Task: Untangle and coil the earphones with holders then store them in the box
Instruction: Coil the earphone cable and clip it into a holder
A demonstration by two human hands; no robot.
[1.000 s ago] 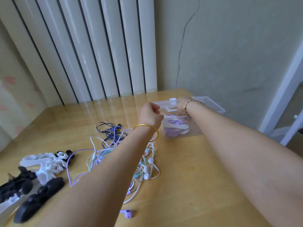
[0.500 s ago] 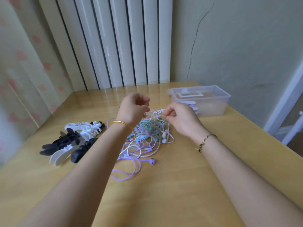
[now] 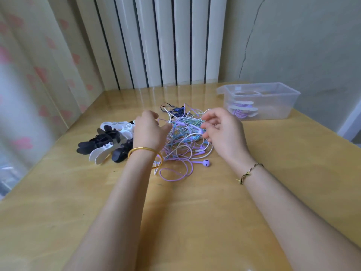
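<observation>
Drawn apart since half a second ago, and loosened: left hand (image 3: 149, 132) now over the left edge of the tangled earphones (image 3: 183, 137), fingers curled down and hidden behind its own back, so cannot tell whether pinching a cord; right hand (image 3: 224, 132) over the right edge, fingers loosely spread and half bent, nothing clearly pinched. Tangle lying on the desk (image 3: 195, 212), between the black and white holders (image 3: 109, 141) to the left and the clear box (image 3: 283, 106) at the far right, one purple set already coiled inside. Probably at the start of picking out the next set. Best to begin from a free end, such as the purple earbud (image 3: 206, 163) lying loose at the near side; follow that one colour back, lift loops over rather than tug, and pin the rest down with the other hand to avoid tightening knots.
</observation>
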